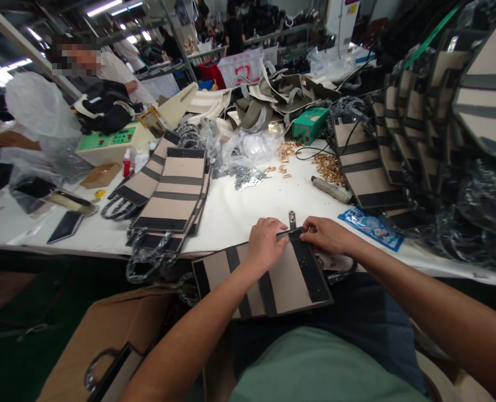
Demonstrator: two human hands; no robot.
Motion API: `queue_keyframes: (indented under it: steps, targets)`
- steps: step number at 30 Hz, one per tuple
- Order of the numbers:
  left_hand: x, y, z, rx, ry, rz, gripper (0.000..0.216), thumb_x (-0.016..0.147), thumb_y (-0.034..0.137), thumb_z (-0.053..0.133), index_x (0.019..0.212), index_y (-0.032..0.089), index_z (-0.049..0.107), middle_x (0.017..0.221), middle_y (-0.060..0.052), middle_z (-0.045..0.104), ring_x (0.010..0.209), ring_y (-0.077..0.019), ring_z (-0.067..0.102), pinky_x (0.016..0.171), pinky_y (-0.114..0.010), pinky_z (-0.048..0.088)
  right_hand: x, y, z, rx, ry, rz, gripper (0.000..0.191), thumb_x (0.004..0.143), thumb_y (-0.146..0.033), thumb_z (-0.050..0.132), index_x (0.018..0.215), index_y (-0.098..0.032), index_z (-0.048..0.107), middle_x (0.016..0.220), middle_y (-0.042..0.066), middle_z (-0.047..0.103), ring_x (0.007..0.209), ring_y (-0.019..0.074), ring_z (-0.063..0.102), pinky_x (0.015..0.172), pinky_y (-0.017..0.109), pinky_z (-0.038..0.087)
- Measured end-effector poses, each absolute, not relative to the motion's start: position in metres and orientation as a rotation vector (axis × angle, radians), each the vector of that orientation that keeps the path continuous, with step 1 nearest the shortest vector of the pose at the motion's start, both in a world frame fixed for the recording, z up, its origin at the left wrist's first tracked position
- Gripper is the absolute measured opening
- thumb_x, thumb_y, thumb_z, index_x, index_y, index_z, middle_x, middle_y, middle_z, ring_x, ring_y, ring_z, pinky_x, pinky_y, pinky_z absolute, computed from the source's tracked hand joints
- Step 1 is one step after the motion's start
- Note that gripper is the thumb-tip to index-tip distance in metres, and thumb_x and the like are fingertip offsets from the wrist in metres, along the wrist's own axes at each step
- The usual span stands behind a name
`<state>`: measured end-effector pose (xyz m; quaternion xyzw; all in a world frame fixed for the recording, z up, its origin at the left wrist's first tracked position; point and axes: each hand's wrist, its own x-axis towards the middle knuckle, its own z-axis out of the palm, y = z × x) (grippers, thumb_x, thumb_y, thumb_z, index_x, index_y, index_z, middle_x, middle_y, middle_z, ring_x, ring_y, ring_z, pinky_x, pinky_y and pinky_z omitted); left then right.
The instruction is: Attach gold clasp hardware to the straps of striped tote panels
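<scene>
A beige bag panel with black stripes (pixel 273 285) lies across my lap and the front edge of the white table (pixel 235 215). My left hand (pixel 265 241) is closed on the panel's top edge, fingers curled over it. My right hand (pixel 325 233) pinches the same edge at the black stripe. Between the two hands a small metal clasp (pixel 292 219) sticks up from that edge.
A stack of matching striped panels (pixel 176 192) lies to the left, more of them (pixel 367 167) stand at the right. Gold hardware pieces (pixel 327 166), a hand tool (pixel 330 190), a green box (pixel 309 124) and plastic bags sit behind. A cardboard box (pixel 105 340) stands below left. A person sits at far left.
</scene>
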<state>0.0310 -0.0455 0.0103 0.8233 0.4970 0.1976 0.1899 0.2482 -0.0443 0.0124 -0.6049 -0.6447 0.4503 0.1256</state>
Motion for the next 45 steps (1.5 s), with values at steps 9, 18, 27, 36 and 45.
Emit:
queue_keyframes:
  steps: [9, 18, 27, 36, 45]
  targets:
    - [0.034, -0.076, -0.02, 2.275, 1.316, 0.877, 0.021, 0.091, 0.023, 0.073, 0.112, 0.023, 0.076, 0.121, -0.004, 0.075, 0.112, -0.0244, 0.064, 0.101, -0.045, 0.051, 0.249, -0.064, 0.003, -1.772, -2.075, 0.543, 0.019, 0.089, -0.036, 0.069, 0.103, -0.024, 0.065, 0.102, 0.005, 0.074, 0.096, 0.0254, 0.067, 0.079, 0.035, 0.047]
    - [0.032, -0.075, -0.015, 2.32, 1.381, 0.738, 0.022, 0.093, 0.031, 0.072, 0.114, 0.028, 0.076, 0.125, -0.001, 0.075, 0.116, -0.0247, 0.064, 0.103, -0.05, 0.048, 0.247, -0.085, -0.016, -1.378, -2.118, 0.158, 0.018, 0.1, -0.03, 0.062, 0.098, -0.024, 0.079, 0.105, 0.007, 0.076, 0.096, 0.0235, 0.068, 0.086, 0.039, 0.05]
    - [0.021, -0.088, -0.021, 2.58, 1.305, 0.602, 0.036, 0.102, 0.026, 0.055, 0.137, 0.023, 0.062, 0.149, -0.005, 0.061, 0.146, -0.0269, 0.047, 0.126, -0.059, 0.029, 0.247, -0.102, -0.021, -1.427, -2.276, 0.11, 0.03, 0.105, -0.034, 0.052, 0.123, -0.023, 0.073, 0.126, 0.01, 0.072, 0.115, 0.0268, 0.065, 0.09, 0.042, 0.048]
    - [0.031, -0.101, -0.017, 2.626, 1.363, 0.472, 0.047, 0.101, 0.023, 0.049, 0.148, 0.016, 0.051, 0.158, -0.012, 0.049, 0.144, -0.0298, 0.047, 0.126, -0.056, 0.032, 0.241, -0.106, -0.015, -1.537, -2.307, 0.205, 0.036, 0.106, -0.031, 0.045, 0.131, -0.021, 0.068, 0.132, 0.014, 0.067, 0.118, 0.0301, 0.059, 0.094, 0.044, 0.045]
    - [0.022, -0.091, -0.023, 2.684, 1.261, 0.554, 0.051, 0.102, 0.026, 0.049, 0.151, 0.016, 0.046, 0.155, -0.014, 0.053, 0.142, -0.0289, 0.051, 0.121, -0.056, 0.04, 0.232, -0.101, -0.009, -1.554, -2.263, 0.213, 0.03, 0.106, -0.028, 0.045, 0.125, -0.02, 0.068, 0.117, 0.011, 0.071, 0.104, 0.0248, 0.063, 0.088, 0.039, 0.042]
